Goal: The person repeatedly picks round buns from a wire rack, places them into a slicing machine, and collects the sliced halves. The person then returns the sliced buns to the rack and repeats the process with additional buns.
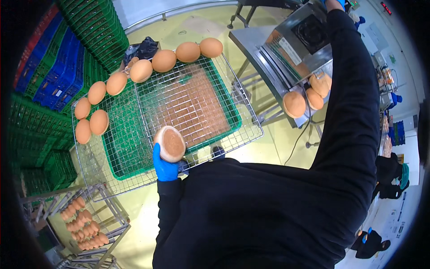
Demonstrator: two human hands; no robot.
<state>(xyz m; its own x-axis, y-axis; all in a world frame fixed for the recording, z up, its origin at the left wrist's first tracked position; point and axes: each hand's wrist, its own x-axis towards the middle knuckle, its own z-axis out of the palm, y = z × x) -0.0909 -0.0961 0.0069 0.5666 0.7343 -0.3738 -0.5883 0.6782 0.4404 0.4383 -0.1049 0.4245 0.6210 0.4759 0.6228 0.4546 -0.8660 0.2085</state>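
Observation:
My left hand [166,169], in a blue glove, grips a round bread bun [172,144] whose flat underside faces up, with a pale rim around a browned middle. It is over the near side of a wire rack [191,164]. Along the rack's far and left edges sit several browned buns [141,71], domed side up. Below the rack lies a green crate [237,122] with brown crumbs in it. My right arm reaches out to the upper right, past a steel machine. Only part of my right hand [337,4], also gloved in blue, shows at the top edge; its fingers are cut off.
Several buns [294,104] rest on the right end of the steel machine [280,50], beside a hanging cable [307,114]. Stacked green crates [92,27] and blue crates [60,72] stand at left. A rack trolley [117,235] holds more buns at lower left. Other people work at far right.

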